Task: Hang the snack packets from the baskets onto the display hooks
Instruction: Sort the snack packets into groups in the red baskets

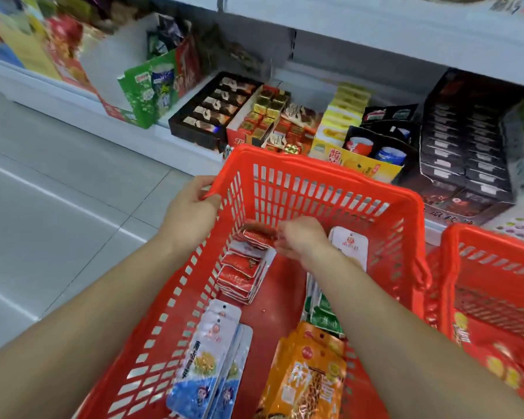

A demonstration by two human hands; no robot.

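Observation:
A red plastic basket stands in front of me with snack packets inside. My left hand grips its left rim near the far corner. My right hand reaches into the basket and pinches the top of a stack of small red packets that leans against the left wall. Blue-and-white packets lie at the near left. Orange packets and green packets lie at the near right. A white packet stands behind my right wrist.
A second red basket with red and yellow packets stands at the right. Beyond the baskets, a low white shelf carries boxes of sweets and drinks. Grey tiled floor lies at the left. No display hooks are in view.

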